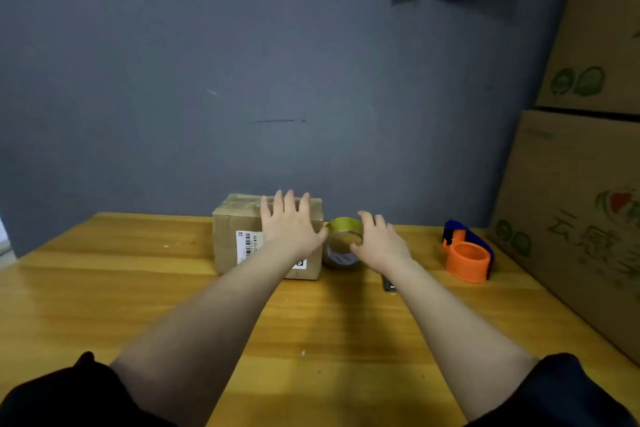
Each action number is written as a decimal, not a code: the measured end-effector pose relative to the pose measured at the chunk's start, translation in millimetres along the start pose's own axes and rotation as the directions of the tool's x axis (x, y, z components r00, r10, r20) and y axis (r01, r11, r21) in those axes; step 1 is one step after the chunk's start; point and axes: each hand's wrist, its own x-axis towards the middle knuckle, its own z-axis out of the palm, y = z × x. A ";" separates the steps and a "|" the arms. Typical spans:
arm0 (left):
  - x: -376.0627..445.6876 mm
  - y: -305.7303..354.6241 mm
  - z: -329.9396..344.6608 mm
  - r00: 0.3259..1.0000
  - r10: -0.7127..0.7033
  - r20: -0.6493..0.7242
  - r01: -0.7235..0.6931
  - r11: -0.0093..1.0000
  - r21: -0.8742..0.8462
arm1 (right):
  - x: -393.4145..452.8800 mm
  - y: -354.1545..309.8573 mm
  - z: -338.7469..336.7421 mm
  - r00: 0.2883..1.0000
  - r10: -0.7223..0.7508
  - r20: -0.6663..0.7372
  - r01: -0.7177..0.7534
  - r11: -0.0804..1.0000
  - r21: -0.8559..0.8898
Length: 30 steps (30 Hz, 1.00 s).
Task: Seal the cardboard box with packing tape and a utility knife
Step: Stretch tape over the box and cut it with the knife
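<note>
Currently right hand (377, 243), open, empty, at tape roll (343, 242) just right of box (235, 236); left hand (291, 224) splayed over box.

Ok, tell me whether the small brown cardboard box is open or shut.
Shut: the small brown cardboard box has its top flaps lying flat, apparently already taped.

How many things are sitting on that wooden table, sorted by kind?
Small cardboard box: 1
Tape roll: 1
Orange and blue tape dispenser: 1
Small dark object, partly hidden by the right forearm: 1
Large stacked cartons: 2
Total: 6
</note>
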 end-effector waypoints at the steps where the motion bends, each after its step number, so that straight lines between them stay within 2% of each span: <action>1: 2.3 1.5 2.2 0.999 -0.033 0.005 0.033 0.999 0.003 | 3.0 -0.4 1.1 1.000 0.022 0.019 -0.023 0.999 0.041; 5: 12.2 3.8 16.2 0.996 -0.093 0.005 0.093 0.996 -0.008 | 16.8 -2.1 10.8 0.995 0.068 0.069 -0.077 0.987 0.141; 8: 13.6 1.1 20.7 0.996 -0.090 -0.026 0.090 0.996 0.008 | 23.2 -3.7 19.8 0.995 0.052 0.082 -0.063 0.989 0.133; 13: 7.8 -3.9 20.1 0.998 -0.036 -0.052 0.036 0.999 0.012 | 20.8 -2.9 19.2 0.998 0.062 -0.015 -0.059 0.987 0.151; 16: 2.1 -13.0 15.8 0.998 0.036 -0.055 -0.036 0.999 -0.002 | 7.7 -1.2 11.3 0.996 0.083 -0.033 -0.077 0.984 0.160; 21: -9.4 -35.9 5.2 0.980 0.198 0.002 -0.197 0.977 -0.082 | -31.9 -6.1 -0.3 0.997 0.035 -0.068 -0.030 0.997 0.076; 26: -25.3 -54.0 -10.8 0.915 0.402 0.038 -0.392 0.907 -0.156 | -81.4 -20.1 -9.5 0.997 -0.026 -0.072 0.032 0.995 0.090; 30: -37.9 -65.0 -17.4 0.862 0.506 0.023 -0.482 0.835 -0.266 | -116.7 -33.7 -11.4 0.997 -0.018 -0.080 0.030 0.988 0.152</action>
